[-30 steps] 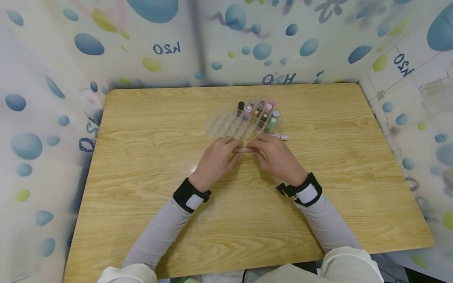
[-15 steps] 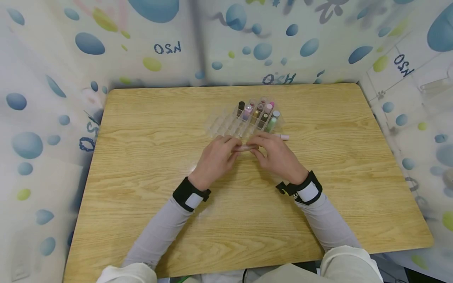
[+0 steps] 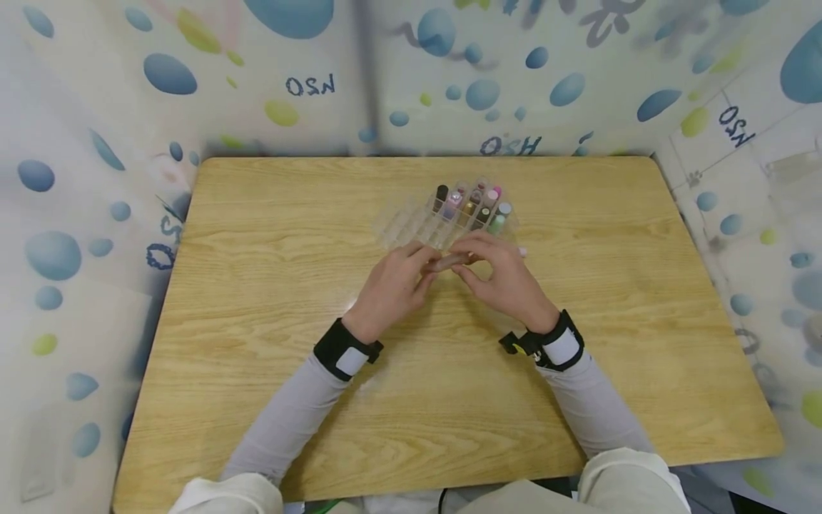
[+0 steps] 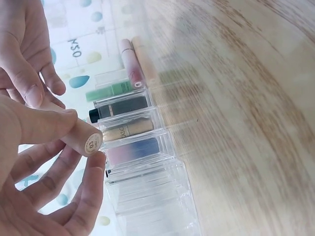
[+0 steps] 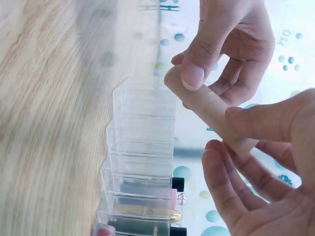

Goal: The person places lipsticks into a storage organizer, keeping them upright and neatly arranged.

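A beige lipstick tube (image 3: 447, 263) is held between both hands in front of the clear organizer, raised off the table. My left hand (image 3: 397, 284) pinches one end between thumb and fingers. The other end is gripped by the thumb and fingers of my right hand (image 3: 501, 277). In the left wrist view the lipstick (image 4: 81, 135) shows a round label reading 03 on its end. From the right wrist the lipstick (image 5: 206, 105) appears slanted, and a seam crosses its middle.
A clear stepped organizer (image 3: 411, 221) stands just beyond the hands, its right part holding several lipsticks and tubes. A pink tube (image 4: 132, 64) lies on the wooden table (image 3: 257, 235) by the organizer's right end, mostly behind the right hand in the head view. Patterned curtains (image 3: 257, 78) surround the table.
Both hands have lifted slightly toward the organizer, and the lipstick has tilted, its right end higher. The right hand now covers more of the pink tube.
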A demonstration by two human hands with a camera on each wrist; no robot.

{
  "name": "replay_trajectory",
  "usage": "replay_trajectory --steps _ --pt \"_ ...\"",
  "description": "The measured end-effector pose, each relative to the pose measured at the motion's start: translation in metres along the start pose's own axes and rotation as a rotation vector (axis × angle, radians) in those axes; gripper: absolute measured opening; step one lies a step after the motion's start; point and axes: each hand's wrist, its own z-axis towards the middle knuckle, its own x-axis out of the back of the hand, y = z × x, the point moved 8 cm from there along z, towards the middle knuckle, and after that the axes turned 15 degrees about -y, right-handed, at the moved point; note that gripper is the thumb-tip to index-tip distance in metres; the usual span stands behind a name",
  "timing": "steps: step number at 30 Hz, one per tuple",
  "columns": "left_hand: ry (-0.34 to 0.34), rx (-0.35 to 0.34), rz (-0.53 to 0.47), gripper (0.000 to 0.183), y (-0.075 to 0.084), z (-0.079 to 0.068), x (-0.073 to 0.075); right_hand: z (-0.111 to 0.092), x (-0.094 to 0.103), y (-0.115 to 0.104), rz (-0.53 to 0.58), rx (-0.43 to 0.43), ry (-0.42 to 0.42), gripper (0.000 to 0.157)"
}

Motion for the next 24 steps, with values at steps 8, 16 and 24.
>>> replay_trajectory --steps 8,16,24 --pt "0.009 0.007 -0.023 0.022 -0.001 -0.001 0.002 -0.004 0.001 0.012 0.252 0.002 0.087 0.043" --pt "0.013 -0.015 -0.056 0.020 0.003 0.000 0.003 -0.004 -0.005 0.025 0.489 0.005 0.160 0.037" --pt "0.027 -0.018 -0.079 0.018 0.004 0.000 0.002 -0.006 -0.004 0.023 0.475 0.032 0.211 0.034"
